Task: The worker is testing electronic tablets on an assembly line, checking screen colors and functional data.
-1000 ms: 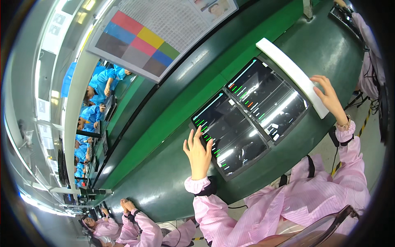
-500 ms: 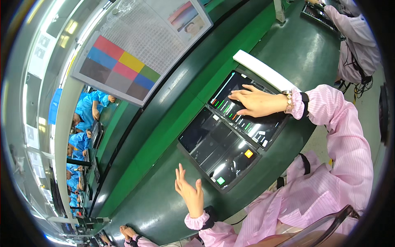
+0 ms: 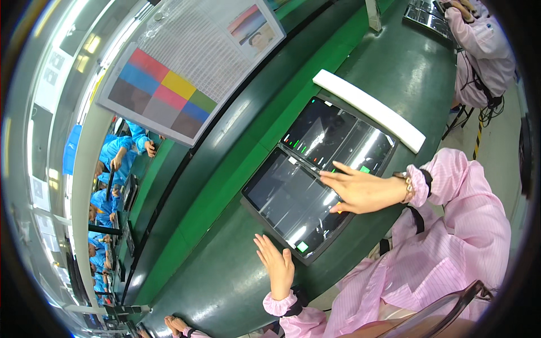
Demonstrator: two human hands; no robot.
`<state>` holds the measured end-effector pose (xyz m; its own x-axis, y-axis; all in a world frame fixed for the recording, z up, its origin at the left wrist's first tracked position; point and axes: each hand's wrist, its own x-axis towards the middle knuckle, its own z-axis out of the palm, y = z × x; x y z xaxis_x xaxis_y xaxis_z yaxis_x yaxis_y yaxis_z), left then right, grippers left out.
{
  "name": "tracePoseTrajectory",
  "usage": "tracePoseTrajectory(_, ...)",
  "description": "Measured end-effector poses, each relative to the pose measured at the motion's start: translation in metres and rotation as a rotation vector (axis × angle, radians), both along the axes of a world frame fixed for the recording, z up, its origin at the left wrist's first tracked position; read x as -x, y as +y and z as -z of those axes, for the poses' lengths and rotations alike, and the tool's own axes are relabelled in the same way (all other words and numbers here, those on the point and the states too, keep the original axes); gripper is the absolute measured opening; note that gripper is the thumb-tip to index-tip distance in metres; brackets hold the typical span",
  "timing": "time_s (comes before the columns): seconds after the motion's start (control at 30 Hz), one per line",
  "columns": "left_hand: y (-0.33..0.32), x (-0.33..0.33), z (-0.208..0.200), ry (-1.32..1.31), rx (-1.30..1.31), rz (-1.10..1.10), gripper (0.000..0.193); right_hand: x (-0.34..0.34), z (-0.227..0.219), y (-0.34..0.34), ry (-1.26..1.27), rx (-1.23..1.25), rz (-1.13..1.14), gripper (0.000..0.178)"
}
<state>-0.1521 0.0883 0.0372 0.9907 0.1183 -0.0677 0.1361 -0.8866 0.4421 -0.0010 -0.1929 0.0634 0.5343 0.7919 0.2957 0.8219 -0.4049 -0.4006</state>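
Tablet pair (image 3: 284, 194) flat on green bench (image 3: 208, 253), right hand (image 3: 369, 190) over the seam

Right hand: palm down, fingers apart and pointing across the seam between the screens, nothing clasped. Thumb reaches over the left tablet (image 3: 276, 188). Fingertip contact with the glass: cannot tell.

Left hand (image 3: 278, 270): raised at the near-left corner of the left tablet, fingers apart, empty. Whether its thumb meets the frame is unclear.

Screens: left tablet mostly dark, with a lit green tile (image 3: 302, 247) near its lower corner. Right tablet (image 3: 338, 127) carries short green and red lines, plus a second green tile (image 3: 365, 169) just beyond the right hand.

Step in hand (judgement): touch input on the screens, probably a display check, apparently unfinished since the two show different content. Next move (judgement): calls for a light, exact fingertip tap, palm kept off the neighbouring glass and neither tablet nudged.

Outward: white bar (image 3: 369, 110) lies just beside the right tablet's outer edge. Colour chart (image 3: 180, 73) stands beyond, upper left. Co-workers in blue (image 3: 118, 149) at far left; a co-worker in pink (image 3: 479, 36) at upper right.
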Motion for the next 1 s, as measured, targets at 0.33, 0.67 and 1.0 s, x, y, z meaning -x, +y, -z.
tracePoseTrajectory(0.33, -0.015, -0.008, 0.02, -0.011, 0.472, -0.199, 0.072, 0.035, 0.025, 0.027, 0.295, -0.262, 0.103, 0.074)
tracePoseTrajectory(0.67, -0.034, 0.005, -0.024, -0.266, 1.456, -0.491, 0.045, 0.047, 0.029, 0.022, 0.427, -0.27, 0.042, 0.076)
tracePoseTrajectory(1.0, -0.064, 0.016, -0.012, -0.516, 1.466, -0.386, 0.045, -0.003, -0.021, -0.009, 0.533, -0.62, 0.083, 0.054)
